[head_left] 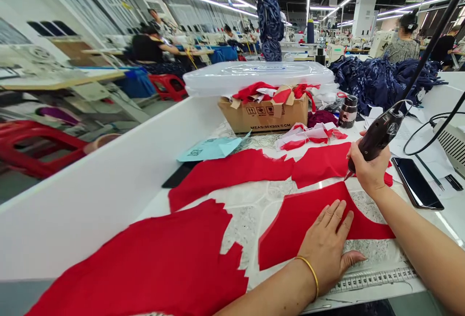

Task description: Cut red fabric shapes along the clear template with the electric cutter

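Note:
My left hand (327, 241) lies flat on a cut red fabric piece (290, 224), its fingers stretched out and the thumb apart. In my right hand (374, 173) is a dark corded hand-held power tool (378, 134), tilted with its thin tip down. That tip is close to the upper point of the fabric piece under my left hand; whether it touches the cloth I cannot tell. Behind lies a long red fabric strip (232, 173), with another red piece (319, 161) beside it. A large red fabric piece (152, 262) with a jagged right edge spreads at the front left.
A measuring tape (378, 279) runs along the front edge. To the right are a phone (417, 182) and a black cable (417, 151). A cardboard box (265, 115) of red scraps, a jar (348, 111) and a blue card (210, 149) stand or lie behind. A white side wall (109, 199) borders the left.

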Motion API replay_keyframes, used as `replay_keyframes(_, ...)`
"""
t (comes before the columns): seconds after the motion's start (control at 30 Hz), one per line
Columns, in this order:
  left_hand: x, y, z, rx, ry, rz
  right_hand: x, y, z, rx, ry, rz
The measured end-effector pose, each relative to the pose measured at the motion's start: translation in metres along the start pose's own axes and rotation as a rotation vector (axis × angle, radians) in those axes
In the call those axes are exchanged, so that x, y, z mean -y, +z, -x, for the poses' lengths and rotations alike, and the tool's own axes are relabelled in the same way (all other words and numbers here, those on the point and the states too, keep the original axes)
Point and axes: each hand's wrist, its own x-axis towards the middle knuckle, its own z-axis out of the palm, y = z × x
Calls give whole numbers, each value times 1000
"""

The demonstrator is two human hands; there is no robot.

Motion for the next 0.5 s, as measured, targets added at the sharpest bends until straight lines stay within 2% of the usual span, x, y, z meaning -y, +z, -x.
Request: replay_keyframes(0.5, -7, 1, 1, -54, -25, -32, -2, 1, 4, -34, 4, -10)
